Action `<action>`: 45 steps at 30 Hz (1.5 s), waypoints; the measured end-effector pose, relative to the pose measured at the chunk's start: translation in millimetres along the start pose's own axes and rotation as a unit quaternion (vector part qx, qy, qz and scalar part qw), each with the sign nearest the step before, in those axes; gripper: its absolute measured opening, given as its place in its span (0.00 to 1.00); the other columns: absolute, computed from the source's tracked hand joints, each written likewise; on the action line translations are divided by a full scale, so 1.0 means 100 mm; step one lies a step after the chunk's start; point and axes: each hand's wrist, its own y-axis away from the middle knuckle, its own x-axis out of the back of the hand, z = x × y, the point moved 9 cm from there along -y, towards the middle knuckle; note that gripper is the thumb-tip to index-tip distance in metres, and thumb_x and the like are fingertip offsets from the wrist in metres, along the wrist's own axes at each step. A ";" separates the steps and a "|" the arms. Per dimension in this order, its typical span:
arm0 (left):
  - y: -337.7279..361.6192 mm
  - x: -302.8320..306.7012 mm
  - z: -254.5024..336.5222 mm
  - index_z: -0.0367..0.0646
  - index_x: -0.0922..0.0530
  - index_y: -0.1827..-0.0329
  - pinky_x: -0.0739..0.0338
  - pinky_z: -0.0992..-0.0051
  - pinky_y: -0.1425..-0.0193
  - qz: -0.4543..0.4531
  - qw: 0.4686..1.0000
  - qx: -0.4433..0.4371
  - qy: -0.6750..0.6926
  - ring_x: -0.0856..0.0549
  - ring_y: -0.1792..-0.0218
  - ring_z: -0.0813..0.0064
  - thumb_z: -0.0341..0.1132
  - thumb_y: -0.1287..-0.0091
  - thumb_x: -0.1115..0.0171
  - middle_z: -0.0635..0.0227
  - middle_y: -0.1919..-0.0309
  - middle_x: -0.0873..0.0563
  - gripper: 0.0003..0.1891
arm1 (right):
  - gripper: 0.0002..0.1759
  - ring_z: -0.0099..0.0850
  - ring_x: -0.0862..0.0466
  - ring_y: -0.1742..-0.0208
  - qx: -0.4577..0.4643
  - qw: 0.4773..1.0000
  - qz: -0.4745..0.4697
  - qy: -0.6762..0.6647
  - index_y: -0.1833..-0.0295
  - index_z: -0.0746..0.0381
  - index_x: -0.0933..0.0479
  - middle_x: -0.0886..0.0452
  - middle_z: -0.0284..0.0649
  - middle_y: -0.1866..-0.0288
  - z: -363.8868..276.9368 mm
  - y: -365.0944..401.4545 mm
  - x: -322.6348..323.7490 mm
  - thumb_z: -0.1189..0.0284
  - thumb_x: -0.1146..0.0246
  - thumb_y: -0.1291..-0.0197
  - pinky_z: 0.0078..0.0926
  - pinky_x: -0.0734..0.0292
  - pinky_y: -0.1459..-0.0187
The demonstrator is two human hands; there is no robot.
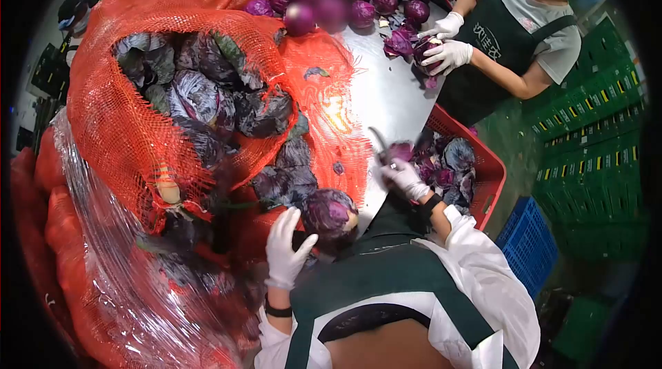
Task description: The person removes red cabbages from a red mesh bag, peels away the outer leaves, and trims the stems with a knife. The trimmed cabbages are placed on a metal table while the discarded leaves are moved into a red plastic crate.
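Observation:
My left hand [286,248], in a white glove, has its thumb and fingers spread at the left side of a red cabbage [329,214]. That cabbage lies close in front of my apron, its pale cut stem facing right. In my right hand [407,179], also gloved, is a knife [378,140] with its dark blade pointing up and left over the steel table [393,97]. Loose dark outer leaves [286,172] lie just beyond the cabbage. A big orange mesh sack [103,86] gapes at the left, full of unpeeled red cabbages [200,97].
Peeled red cabbages [362,14] pile up at the table's far end. A co-worker's gloved hands [448,52] hold a cabbage at the right. Beside my right arm stands a red crate [491,179] of leaves, with a blue crate [527,245] and stacked green crates [586,176] beyond.

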 end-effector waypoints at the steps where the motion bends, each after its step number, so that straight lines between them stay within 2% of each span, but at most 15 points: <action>1: 0.00 -0.24 -0.19 0.37 0.33 0.35 0.37 0.64 0.32 -0.041 0.998 0.030 0.028 0.29 0.37 0.56 0.47 0.45 0.30 0.53 0.39 0.27 0.38 | 0.10 0.20 0.25 0.77 -0.030 0.996 0.075 0.023 0.59 0.65 0.26 0.24 0.32 0.75 0.26 -0.09 0.30 0.69 0.39 0.39 0.21 0.27 0.76; 3: -0.04 -0.53 -0.49 0.37 0.38 0.31 0.39 0.63 0.31 -0.059 0.993 0.040 0.097 0.33 0.34 0.55 0.48 0.47 0.28 0.51 0.36 0.31 0.44 | 0.10 0.20 0.26 0.83 0.117 0.944 0.165 0.259 0.58 0.65 0.28 0.23 0.34 0.76 0.12 -0.10 0.69 0.71 0.39 0.40 0.18 0.29 0.80; 5: -0.15 -0.69 -0.61 0.39 0.41 0.29 0.40 0.63 0.30 -0.065 0.984 0.043 0.162 0.35 0.32 0.56 0.50 0.50 0.26 0.50 0.34 0.35 0.48 | 0.11 0.19 0.27 0.84 0.001 0.993 0.098 0.070 0.56 0.64 0.28 0.23 0.35 0.76 -0.31 0.33 0.50 0.71 0.38 0.41 0.18 0.30 0.81; 7: -0.31 -0.69 -0.48 0.41 0.42 0.29 0.39 0.63 0.31 -0.065 0.987 0.045 0.137 0.33 0.36 0.55 0.53 0.54 0.25 0.52 0.37 0.35 0.51 | 0.14 0.17 0.30 0.81 0.093 0.993 0.038 0.056 0.50 0.60 0.27 0.25 0.28 0.74 -0.33 0.54 0.19 0.67 0.39 0.39 0.17 0.33 0.80; 11: -0.48 -0.88 -0.49 0.36 0.40 0.33 0.39 0.62 0.31 -0.104 0.989 0.055 0.088 0.34 0.35 0.52 0.53 0.54 0.24 0.48 0.37 0.36 0.50 | 0.18 0.18 0.24 0.77 -0.118 0.981 -0.114 -0.099 0.40 0.57 0.31 0.24 0.30 0.66 -0.19 0.86 -0.56 0.65 0.46 0.33 0.14 0.30 0.78; 15: -0.38 -0.96 -0.66 0.35 0.44 0.34 0.42 0.63 0.31 -0.058 0.982 0.049 0.173 0.34 0.36 0.57 0.49 0.44 0.29 0.49 0.36 0.36 0.43 | 0.20 0.18 0.22 0.76 -0.176 0.946 -0.154 -0.223 0.36 0.57 0.34 0.23 0.30 0.66 -0.07 0.83 -0.90 0.67 0.48 0.32 0.15 0.29 0.78; 17: -0.30 -0.94 -0.74 0.35 0.44 0.34 0.43 0.66 0.31 -0.032 0.946 0.134 0.295 0.35 0.35 0.62 0.46 0.37 0.36 0.53 0.37 0.35 0.36 | 0.21 0.18 0.22 0.75 -0.172 0.935 -0.146 -0.275 0.35 0.58 0.35 0.24 0.30 0.65 -0.06 0.80 -0.92 0.68 0.49 0.32 0.15 0.29 0.78; 18: -0.27 -0.93 -0.70 0.35 0.44 0.35 0.44 0.67 0.30 -0.024 0.947 0.103 0.304 0.35 0.36 0.64 0.43 0.33 0.41 0.55 0.38 0.34 0.31 | 0.24 0.18 0.24 0.74 -0.137 0.952 -0.162 -0.221 0.31 0.55 0.39 0.24 0.32 0.58 -0.05 0.74 -0.91 0.68 0.49 0.32 0.17 0.29 0.75; 21: -0.25 -0.69 -0.28 0.35 0.49 0.29 0.46 0.66 0.28 0.036 0.930 0.049 0.363 0.38 0.33 0.64 0.46 0.39 0.33 0.56 0.34 0.39 0.44 | 0.27 0.21 0.26 0.70 -0.098 0.965 -0.183 -0.160 0.28 0.55 0.42 0.25 0.33 0.48 -0.24 0.79 -0.85 0.69 0.49 0.32 0.19 0.27 0.67; 23: -0.27 -0.61 -0.24 0.36 0.49 0.28 0.47 0.64 0.28 0.038 0.945 0.044 0.321 0.40 0.32 0.60 0.49 0.46 0.28 0.53 0.32 0.41 0.50 | 0.27 0.25 0.24 0.63 0.173 0.972 -0.150 -0.058 0.28 0.54 0.40 0.25 0.32 0.47 -0.59 0.73 -0.77 0.69 0.48 0.32 0.23 0.25 0.58; 24: -0.28 -0.60 -0.16 0.36 0.48 0.28 0.47 0.64 0.27 0.009 0.973 0.018 0.228 0.40 0.31 0.58 0.49 0.48 0.27 0.52 0.33 0.41 0.51 | 0.27 0.35 0.23 0.45 0.097 0.972 -0.180 -0.113 0.32 0.67 0.38 0.21 0.44 0.46 -0.55 0.71 -0.80 0.64 0.46 0.32 0.29 0.31 0.41; 27: -0.25 -0.72 -0.18 0.38 0.42 0.31 0.43 0.62 0.29 -0.031 0.993 -0.007 0.112 0.38 0.33 0.52 0.49 0.52 0.25 0.47 0.34 0.40 0.48 | 0.28 0.37 0.22 0.44 0.065 0.975 -0.189 0.101 0.32 0.66 0.38 0.22 0.49 0.46 -0.53 0.71 -0.76 0.61 0.47 0.32 0.28 0.30 0.43; 29: -0.21 -0.79 -0.22 0.37 0.37 0.37 0.38 0.61 0.33 -0.068 0.991 0.067 0.092 0.33 0.37 0.50 0.50 0.53 0.24 0.48 0.37 0.37 0.45 | 0.29 0.40 0.21 0.44 0.136 0.971 -0.170 0.093 0.31 0.64 0.40 0.22 0.54 0.47 -0.49 0.71 -0.69 0.59 0.48 0.31 0.29 0.29 0.44; 35: -0.20 -0.94 0.08 0.34 0.36 0.41 0.32 0.60 0.37 -0.067 0.994 0.082 0.030 0.30 0.40 0.48 0.56 0.59 0.23 0.45 0.41 0.32 0.48 | 0.22 0.46 0.19 0.63 0.170 0.918 -0.054 0.355 0.39 0.62 0.33 0.21 0.51 0.59 -0.75 1.02 -0.28 0.65 0.45 0.37 0.37 0.22 0.62; 45: -0.15 -1.11 0.19 0.29 0.44 0.33 0.35 0.60 0.34 -0.087 0.991 0.071 -0.073 0.33 0.37 0.47 0.49 0.59 0.22 0.42 0.39 0.34 0.55 | 0.07 0.46 0.21 0.75 0.159 0.911 -0.095 0.367 0.62 0.63 0.32 0.26 0.46 0.74 -0.55 1.28 -0.49 0.70 0.47 0.38 0.41 0.24 0.75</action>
